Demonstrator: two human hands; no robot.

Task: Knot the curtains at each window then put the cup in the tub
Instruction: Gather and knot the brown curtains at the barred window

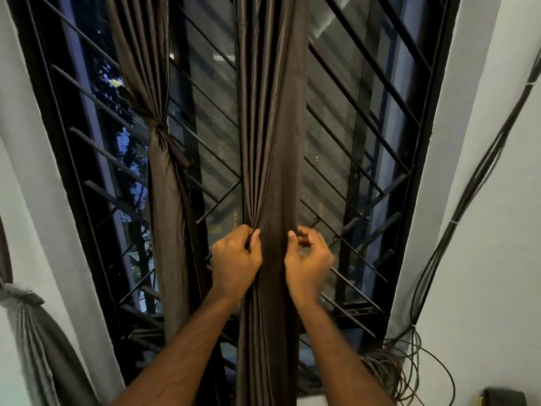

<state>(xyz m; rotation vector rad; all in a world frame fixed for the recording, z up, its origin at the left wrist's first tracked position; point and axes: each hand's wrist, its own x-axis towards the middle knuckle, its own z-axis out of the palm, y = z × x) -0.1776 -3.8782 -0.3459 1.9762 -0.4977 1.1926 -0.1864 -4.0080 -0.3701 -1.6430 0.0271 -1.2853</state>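
A brown satin curtain [272, 142] hangs straight down the middle of a barred window [366, 148]. My left hand [235, 259] pinches a bunch of its pleats on the left side at mid height. My right hand [307, 259] grips the curtain's right edge at the same height, slightly blurred. A second brown curtain [164, 183] to the left is tied in a knot [159, 127] against the grille. At the far left a grey curtain [38, 332] on another window is knotted too. No cup or tub is in view.
White walls flank the window on both sides. A bundle of black cables [456, 224] runs down the right wall into a loose coil [389, 373] by the sill. A dark object [503, 397] sits at the bottom right corner.
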